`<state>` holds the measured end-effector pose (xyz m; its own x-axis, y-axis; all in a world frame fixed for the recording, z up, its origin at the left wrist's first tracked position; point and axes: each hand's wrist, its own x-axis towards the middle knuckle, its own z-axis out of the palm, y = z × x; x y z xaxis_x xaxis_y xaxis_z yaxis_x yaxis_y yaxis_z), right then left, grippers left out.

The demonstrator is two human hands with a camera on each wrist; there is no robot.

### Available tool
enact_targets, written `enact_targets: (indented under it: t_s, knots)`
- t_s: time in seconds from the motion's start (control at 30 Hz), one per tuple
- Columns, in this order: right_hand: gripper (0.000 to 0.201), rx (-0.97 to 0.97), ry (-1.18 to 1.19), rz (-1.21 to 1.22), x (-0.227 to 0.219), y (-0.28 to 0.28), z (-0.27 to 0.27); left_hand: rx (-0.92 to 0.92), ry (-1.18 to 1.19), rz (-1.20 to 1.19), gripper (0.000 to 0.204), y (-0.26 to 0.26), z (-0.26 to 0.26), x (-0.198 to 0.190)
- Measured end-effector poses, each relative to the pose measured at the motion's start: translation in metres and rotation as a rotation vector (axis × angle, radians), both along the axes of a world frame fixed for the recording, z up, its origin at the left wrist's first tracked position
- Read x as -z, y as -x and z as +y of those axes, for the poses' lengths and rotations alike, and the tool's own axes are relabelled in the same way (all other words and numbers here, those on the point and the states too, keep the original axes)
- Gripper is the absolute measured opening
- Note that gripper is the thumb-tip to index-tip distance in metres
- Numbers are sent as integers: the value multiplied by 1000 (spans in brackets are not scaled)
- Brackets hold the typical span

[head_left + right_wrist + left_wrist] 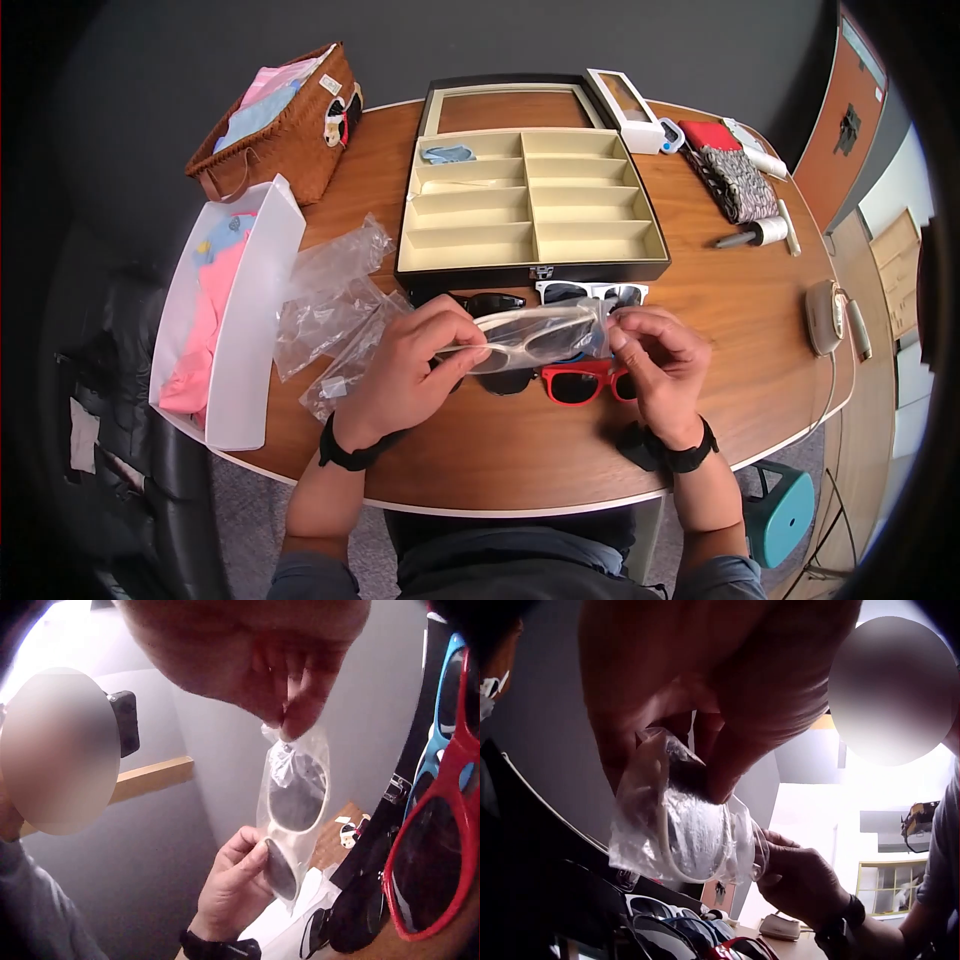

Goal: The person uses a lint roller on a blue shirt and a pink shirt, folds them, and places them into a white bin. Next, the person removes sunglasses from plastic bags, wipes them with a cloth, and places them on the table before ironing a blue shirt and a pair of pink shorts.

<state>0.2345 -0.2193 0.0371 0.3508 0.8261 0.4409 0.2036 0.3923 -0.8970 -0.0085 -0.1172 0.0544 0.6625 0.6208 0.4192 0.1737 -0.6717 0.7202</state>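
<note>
A pair of cream-framed sunglasses (296, 799) with dark lenses is inside a clear plastic bag (598, 325), held up over the table. My left hand (412, 365) pinches the bagged sunglasses at one end, thumb against fingers. At the other end, my right hand (662, 362) pinches the gathered plastic between thumb and fingertips. Below the hands lie red sunglasses (575, 386), partly covered by the bag. White sunglasses (592, 290) and black sunglasses (495, 302) lie behind, along the front of the display case. A blue frame (450, 690) shows beside the red one in the right wrist view.
The display case (485, 246) has cream compartments, a blue piece (447, 154) in one, and its lid open behind. Crumpled plastic bags (335, 300) lie left, near a white box (270, 310) and brown basket (290, 150). A patterned pouch (740, 185) and corded device (824, 318) are right.
</note>
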Motion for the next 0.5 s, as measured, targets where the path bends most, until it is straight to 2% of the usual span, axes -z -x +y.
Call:
enact_targets:
  t_s: [0.07,0.17,0.3,0.37,0.5]
  knots:
    - [6,-27,50,-152,-2,-3,-1,-15,7,-89,10,0,-2,7]
    - [6,-91,106,-209,-8,-2,-3,-22,47,-125,10,2,0,17]
    - [9,-53,76,-218,1,0,1,-20,104,-161,9,5,3,19]
    - [11,28,161,-220,-1,1,0,-1,144,-180,9,7,3,19]
    - [14,-84,333,-61,-4,0,-4,28,226,-223,9,9,4,23]
